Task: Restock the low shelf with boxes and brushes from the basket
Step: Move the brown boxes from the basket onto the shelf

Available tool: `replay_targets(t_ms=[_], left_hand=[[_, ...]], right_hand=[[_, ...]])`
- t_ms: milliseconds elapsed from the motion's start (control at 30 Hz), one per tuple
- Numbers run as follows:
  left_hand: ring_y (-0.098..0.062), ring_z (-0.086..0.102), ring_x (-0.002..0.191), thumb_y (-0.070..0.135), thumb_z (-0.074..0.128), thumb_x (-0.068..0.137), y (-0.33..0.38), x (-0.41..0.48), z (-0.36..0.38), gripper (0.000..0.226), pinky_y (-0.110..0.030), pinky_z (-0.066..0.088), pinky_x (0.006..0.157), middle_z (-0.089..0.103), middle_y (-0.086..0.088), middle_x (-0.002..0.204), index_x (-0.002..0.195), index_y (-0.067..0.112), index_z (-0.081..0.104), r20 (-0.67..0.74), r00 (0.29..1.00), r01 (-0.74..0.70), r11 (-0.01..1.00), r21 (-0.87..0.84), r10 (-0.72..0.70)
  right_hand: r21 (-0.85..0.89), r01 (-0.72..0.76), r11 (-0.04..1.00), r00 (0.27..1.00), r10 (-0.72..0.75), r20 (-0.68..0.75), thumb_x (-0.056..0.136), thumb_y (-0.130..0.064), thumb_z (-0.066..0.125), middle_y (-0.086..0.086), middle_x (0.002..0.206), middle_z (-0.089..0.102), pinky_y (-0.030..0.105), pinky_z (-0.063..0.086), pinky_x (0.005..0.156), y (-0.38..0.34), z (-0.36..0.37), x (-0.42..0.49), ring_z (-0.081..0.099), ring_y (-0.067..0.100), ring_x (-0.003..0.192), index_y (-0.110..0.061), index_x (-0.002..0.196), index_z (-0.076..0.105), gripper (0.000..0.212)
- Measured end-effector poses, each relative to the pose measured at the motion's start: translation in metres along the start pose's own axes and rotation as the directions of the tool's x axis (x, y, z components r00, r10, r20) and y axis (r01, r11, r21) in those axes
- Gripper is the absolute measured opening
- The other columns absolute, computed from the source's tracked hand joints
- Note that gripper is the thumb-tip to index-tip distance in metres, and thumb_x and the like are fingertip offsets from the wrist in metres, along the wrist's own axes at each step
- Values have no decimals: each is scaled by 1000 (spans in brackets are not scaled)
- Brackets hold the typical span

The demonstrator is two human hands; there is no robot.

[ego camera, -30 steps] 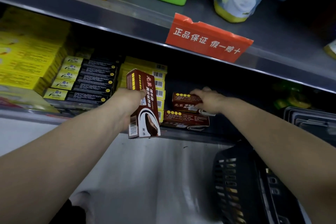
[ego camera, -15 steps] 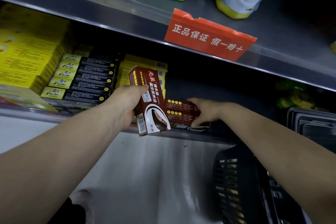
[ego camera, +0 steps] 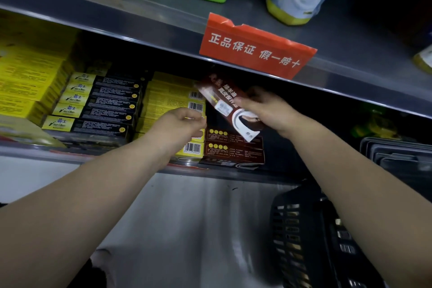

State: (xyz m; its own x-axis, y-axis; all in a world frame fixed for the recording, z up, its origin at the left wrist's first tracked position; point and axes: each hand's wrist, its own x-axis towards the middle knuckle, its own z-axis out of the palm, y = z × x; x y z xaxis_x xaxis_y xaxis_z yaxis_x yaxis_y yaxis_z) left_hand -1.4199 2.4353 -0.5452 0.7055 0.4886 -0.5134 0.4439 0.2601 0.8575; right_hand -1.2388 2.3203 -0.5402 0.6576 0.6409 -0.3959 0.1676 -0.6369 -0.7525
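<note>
We are running a few risks here. We are holding the brown box [ego camera: 224, 103] tilted in the air, with its top corner reaching up close under the upper shelf [ego camera: 140, 37], so we could be knocking it on that edge while pushing it in. The stacked boxes [ego camera: 233, 151] beneath it are sitting right at the front of the low shelf [ego camera: 268, 179], and the bottom one seems to be poking over the lip. If we are setting the new box down crooked or too hard, we judge the pile could be sliding forward and dropping off. The grip is also catching only one side of the box, so the box may be twisting loose as we are lowering it.

Our right hand [ego camera: 271, 112] is reaching into the shelf from the right, its grip pinching the brown box along the lower right edge. Our left hand [ego camera: 180, 124] is hovering just left of the box, in front of the yellow boxes [ego camera: 168, 98], its grip loosely curled and holding nothing that we are seeing. The basket [ego camera: 301, 229] is sitting low at our right, well apart from both hands. We cannot tell what is lying in it.
</note>
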Motion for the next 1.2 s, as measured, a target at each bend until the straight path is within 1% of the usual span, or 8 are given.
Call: replay_targets(t_ms=[133,233,400,633,767,1000,1100,1200], left_hand=[[-12,60,93,17,62,88,-1,5,1,23,-18,44,72,66,-1,106,111,19,62,-38,999,-27,994,109,31],[-11,58,90,13,61,87,-3,7,4,22,-15,40,65,66,-1,106,108,19,63,-46,999,-13,991,130,19],[-5,54,80,13,62,87,-3,10,9,21,-13,38,60,64,0,102,108,17,63,-42,999,-25,989,143,31],[1,54,77,6,59,87,5,2,17,22,3,35,44,66,1,100,105,16,61,-6,996,-83,983,166,85],[-8,61,84,6,61,86,18,-14,37,22,-7,46,63,66,0,104,103,19,59,105,969,-243,941,237,224],[1,60,99,20,65,86,37,-57,96,23,-19,47,92,66,14,105,102,36,60,444,773,-619,695,367,453],[9,51,105,32,62,87,42,-77,115,28,-8,38,92,58,22,113,115,36,59,535,694,-718,519,463,483],[7,43,117,42,55,89,41,-102,138,35,-16,33,100,48,28,117,123,40,53,655,581,-814,359,456,484]], right_hand=[[-552,-14,834,987,-78,-142,88,-41,60,4,133,52,37,46,93,19,-15,20,53,28,116,-27,136,38,55],[-718,-71,692,996,16,-84,90,-39,57,7,134,49,45,37,103,39,-5,30,43,32,123,-34,134,37,49],[-647,-69,759,975,190,119,94,-38,51,9,139,35,45,33,102,56,16,32,30,32,130,-41,131,40,39],[-680,-80,729,971,212,114,90,-35,60,11,150,24,45,33,110,52,14,23,30,30,135,-32,148,18,72],[-585,-53,809,981,151,119,88,-28,64,8,138,46,32,42,100,20,-9,3,49,22,122,-20,140,38,59],[-294,155,943,975,-193,-108,83,-14,65,-6,81,68,17,49,74,5,-83,-114,64,7,77,-26,89,63,13],[-132,152,980,958,-178,-223,85,-7,63,-6,69,68,16,50,68,35,-120,-171,63,3,66,-26,81,64,19],[4,85,996,948,-79,-309,88,0,58,-8,63,66,13,47,65,78,-145,-216,61,1,61,-21,79,63,23]])
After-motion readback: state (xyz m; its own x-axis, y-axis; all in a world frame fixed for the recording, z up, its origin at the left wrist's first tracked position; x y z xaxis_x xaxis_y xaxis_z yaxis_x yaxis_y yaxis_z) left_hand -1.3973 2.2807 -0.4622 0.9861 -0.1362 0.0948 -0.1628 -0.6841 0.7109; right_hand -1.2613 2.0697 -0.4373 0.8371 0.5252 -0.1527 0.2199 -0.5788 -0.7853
